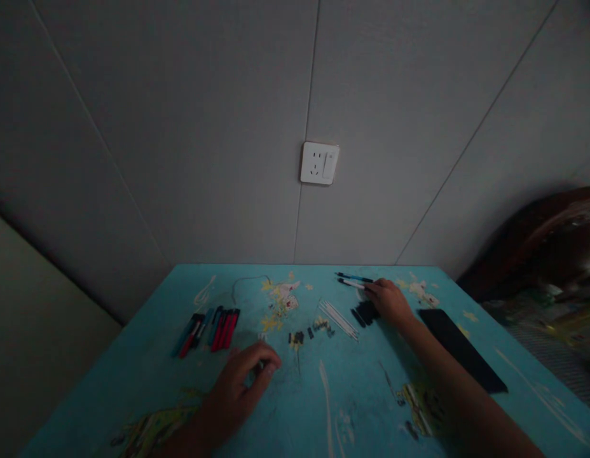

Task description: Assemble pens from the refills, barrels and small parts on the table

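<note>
The left hand [245,381] rests on the turquoise table [147,356] near its front edge, fingers curled inward with thumb and forefinger pinched on something small at the fingertips; the view is too dim to say what the piece is. Just beyond this hand, to the left, a row of pen barrels [208,329] in red, blue and black lies side by side, apart from the fingers.

The right hand [388,300] reaches further across the table, palm down, its fingertips touching the ends of 2 assembled pens [355,280] that lie near the far edge. Whether it grips them or only rests on them cannot be told. Just beside this hand sits a small heap of black pen caps [365,313], and next to that a bundle of thin white refills [339,319] lying diagonally. A scatter of tiny parts, possibly springs and tips [307,334], lies between the 2 hands.

A black flat strip [461,350] lies to the right of the right forearm. On the grey wall behind, a white socket plate [319,163] is mounted.
</note>
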The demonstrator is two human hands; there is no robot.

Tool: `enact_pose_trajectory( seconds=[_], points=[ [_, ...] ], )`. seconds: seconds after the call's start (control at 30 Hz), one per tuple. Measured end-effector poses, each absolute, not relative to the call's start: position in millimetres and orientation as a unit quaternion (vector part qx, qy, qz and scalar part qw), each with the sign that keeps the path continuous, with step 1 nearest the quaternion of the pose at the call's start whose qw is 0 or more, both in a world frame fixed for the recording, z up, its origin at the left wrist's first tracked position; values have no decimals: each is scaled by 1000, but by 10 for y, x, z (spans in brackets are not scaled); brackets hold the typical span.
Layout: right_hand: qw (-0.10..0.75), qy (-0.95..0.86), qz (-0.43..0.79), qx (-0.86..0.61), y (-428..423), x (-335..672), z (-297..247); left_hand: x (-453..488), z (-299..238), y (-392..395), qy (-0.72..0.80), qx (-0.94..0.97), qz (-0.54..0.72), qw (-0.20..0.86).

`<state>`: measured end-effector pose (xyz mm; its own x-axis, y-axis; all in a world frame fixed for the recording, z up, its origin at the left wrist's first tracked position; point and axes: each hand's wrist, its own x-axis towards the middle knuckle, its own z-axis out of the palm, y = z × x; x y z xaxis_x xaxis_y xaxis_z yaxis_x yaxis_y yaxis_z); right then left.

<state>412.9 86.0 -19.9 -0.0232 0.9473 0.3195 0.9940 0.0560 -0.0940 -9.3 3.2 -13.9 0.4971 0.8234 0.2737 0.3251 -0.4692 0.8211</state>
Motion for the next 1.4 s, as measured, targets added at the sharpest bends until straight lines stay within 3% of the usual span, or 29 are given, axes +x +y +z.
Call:
enact_pose_trajectory(
  seconds=[0.5, 1.03, 1.4],
  points=[
    [168, -688, -23, -706, 962, 4392, -290, -116, -232, 44, 378, 787, 333, 356],
    [189, -698, -75, -687, 1076, 4358, -260, -88, -204, 34, 364, 810, 328, 323],
    [266, -749, -33, -606, 408, 3591, 34, -68, -296, 115, 392, 814, 324, 282]
  ],
)
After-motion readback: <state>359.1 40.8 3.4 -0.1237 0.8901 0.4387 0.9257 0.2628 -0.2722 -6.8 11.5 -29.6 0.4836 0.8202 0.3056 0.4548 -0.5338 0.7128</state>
